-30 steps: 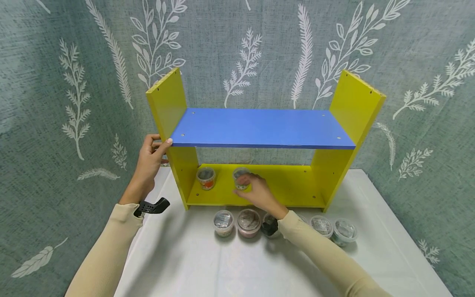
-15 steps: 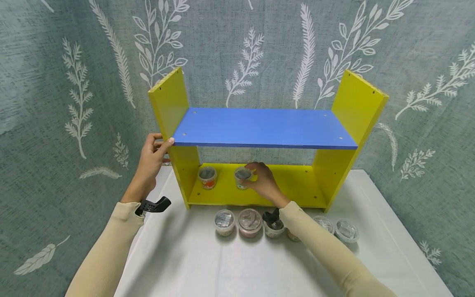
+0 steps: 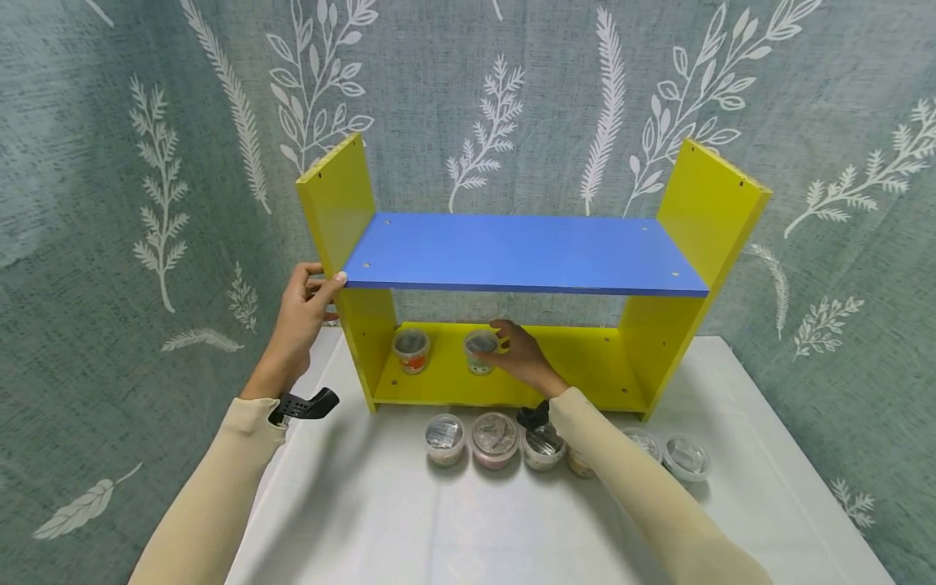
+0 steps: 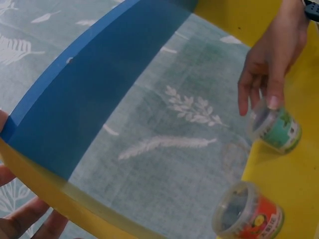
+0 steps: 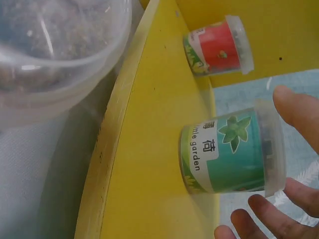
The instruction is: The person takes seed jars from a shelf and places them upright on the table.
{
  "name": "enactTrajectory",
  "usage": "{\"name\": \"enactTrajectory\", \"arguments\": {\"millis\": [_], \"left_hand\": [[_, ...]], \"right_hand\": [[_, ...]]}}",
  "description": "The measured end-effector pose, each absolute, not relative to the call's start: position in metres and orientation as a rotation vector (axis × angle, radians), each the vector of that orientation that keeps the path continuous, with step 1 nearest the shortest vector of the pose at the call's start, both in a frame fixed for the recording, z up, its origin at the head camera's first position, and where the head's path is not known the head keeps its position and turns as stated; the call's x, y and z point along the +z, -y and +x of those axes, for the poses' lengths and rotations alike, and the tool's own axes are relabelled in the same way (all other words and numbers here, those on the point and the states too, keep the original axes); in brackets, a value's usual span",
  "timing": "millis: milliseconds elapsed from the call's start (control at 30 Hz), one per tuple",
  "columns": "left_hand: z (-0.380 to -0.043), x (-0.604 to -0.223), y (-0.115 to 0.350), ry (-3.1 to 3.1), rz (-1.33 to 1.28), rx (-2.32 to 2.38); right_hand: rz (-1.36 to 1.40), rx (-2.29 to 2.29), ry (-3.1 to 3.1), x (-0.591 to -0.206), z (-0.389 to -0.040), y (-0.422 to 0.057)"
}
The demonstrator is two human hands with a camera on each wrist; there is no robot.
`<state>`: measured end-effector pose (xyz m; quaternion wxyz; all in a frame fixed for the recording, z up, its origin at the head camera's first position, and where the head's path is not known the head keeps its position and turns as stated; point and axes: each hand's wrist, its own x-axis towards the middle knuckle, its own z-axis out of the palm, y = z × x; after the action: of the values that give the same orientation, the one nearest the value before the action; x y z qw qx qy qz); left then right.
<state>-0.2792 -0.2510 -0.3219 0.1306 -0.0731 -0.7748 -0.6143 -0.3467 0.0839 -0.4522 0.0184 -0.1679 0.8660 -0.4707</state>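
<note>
A yellow and blue shelf unit (image 3: 526,252) stands on the white table. My left hand (image 3: 303,309) grips its left side panel, thumb at the blue board's front corner, fingers around the outer side. On the yellow bottom board, my right hand (image 3: 522,356) holds a green-labelled plastic tub (image 5: 224,149) loosely around its clear lid, thumb on one side and fingers on the other. The label reads "little garden" and shows a leaf. The tub stands upright on the board. Left of it stands a red-orange-labelled tub (image 3: 412,351), untouched.
Several lidded tubs stand in a row on the table before the shelf, including a pink-based one (image 3: 494,440) and one at the right end (image 3: 686,457). My right sleeve (image 3: 629,479) partly hides the row. A leaf-patterned curtain (image 3: 541,97) hangs behind.
My right hand has settled from a blurred movement beside the green-labelled tub to fingers around its lid. The tub keeps its place on the board. My left hand stays on the side panel.
</note>
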Motion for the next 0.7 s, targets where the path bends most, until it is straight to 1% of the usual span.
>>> {"name": "enactTrajectory", "arguments": {"millis": [700], "left_hand": [[-0.2786,-0.3227,0.2495,2.224,-0.216,-1.789]], "right_hand": [[-0.499,-1.468,-2.583,-0.4543,-0.3489,-0.0865]]}}
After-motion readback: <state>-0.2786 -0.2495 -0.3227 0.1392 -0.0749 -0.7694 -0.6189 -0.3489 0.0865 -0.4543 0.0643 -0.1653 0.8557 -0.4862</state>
